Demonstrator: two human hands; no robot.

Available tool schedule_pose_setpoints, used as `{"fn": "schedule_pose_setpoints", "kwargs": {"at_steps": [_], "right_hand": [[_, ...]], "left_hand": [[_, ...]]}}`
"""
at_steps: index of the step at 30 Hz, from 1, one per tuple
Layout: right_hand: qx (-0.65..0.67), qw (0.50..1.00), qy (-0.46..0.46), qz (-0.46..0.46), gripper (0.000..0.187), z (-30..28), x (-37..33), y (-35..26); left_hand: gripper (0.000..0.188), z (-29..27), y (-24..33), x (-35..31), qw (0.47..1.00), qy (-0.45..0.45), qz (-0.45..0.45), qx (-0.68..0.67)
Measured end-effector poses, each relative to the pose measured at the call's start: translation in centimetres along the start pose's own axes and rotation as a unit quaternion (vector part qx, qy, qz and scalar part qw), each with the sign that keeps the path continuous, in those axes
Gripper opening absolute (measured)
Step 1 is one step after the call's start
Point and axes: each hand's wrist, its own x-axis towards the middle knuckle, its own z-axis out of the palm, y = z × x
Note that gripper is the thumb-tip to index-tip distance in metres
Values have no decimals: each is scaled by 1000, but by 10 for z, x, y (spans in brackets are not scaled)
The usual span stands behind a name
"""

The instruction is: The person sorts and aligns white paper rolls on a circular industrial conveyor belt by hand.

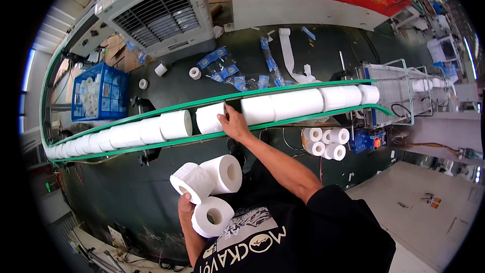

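My left hand (186, 206) is closed on a cluster of three white toilet paper rolls held against my body. One roll (195, 182) lies tilted, another roll (228, 173) sits beside it to the right, and the lowest roll (201, 218) shows its hollow core. My right hand (233, 124) reaches over the near rail of a narrow conveyor and grips the right end of a toilet paper roll (208, 118). A gap separates this roll from the row of rolls (298, 102) to its right. Some of my right fingers are hidden at the roll's end.
Green guide rails (166, 143) flank the conveyor, with more rolls (121, 135) toward the left. A blue crate (113, 93) of rolls, a large air cooler (151, 15) and blue-printed plastic wrappers (222, 65) lie beyond. Several rolls (333, 151) are stacked below the right end.
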Motion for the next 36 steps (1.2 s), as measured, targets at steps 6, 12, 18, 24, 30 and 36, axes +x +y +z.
{"fn": "schedule_pose_setpoints", "kwargs": {"at_steps": [6,12,18,24,30,36], "right_hand": [[-84,974,83,-194,38,-24,-53,-13],[189,962,-197,-27,18,-147,-122,-44],[-17,935,-261,-241,65,-141,-196,-93],[-163,912,-202,-318,85,-163,-192,-93],[48,978,-169,-109,80,-232,-187,-58],[132,945,296,38,43,-490,-125,58]], "left_hand": [[97,12,-4,2,999,25,-16,23],[93,57,-5,10,1000,14,0,-10],[74,83,-24,41,994,84,-70,-25],[84,136,-35,56,993,66,-100,8],[80,161,-65,98,1000,4,8,27],[69,168,-54,105,997,-14,73,17]]}}
